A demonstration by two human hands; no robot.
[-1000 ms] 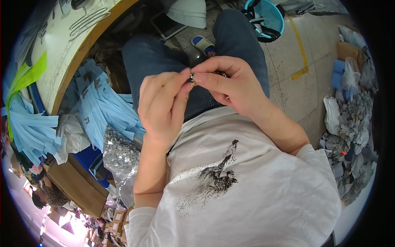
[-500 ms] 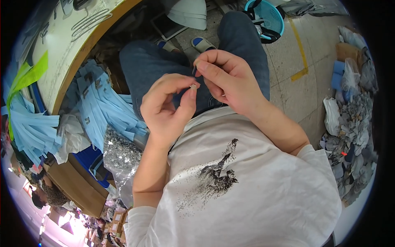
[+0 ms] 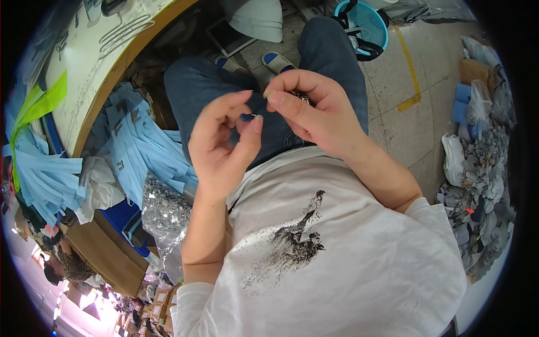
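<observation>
My left hand [image 3: 218, 140] is raised over my lap, with its index finger lifted away from the thumb. At the thumb tip it holds a small dark blue piece [image 3: 246, 117] with a pale, shiny end; its exact kind is too small to tell. To its right, a short gap away, my right hand [image 3: 314, 112] has thumb and index finger pinched together. What lies in that pinch is hidden. Behind its index finger, small shiny metallic bits [image 3: 303, 97] show, partly covered by the fingers.
A white worktable [image 3: 84, 73] with bent metal wire [image 3: 124, 36] stands at left. Light blue fabric strips [image 3: 140, 137] hang below it, beside a clear bag of silvery pieces [image 3: 163, 205]. A blue basket [image 3: 373, 28] stands on the floor ahead; grey scraps [image 3: 485, 168] are heaped at right.
My hands have drawn apart, the left shifting slightly left and its index finger lifting. The dark blue piece, before between both hands' fingertips, is now at my left thumb. Metallic bits now show in my right hand.
</observation>
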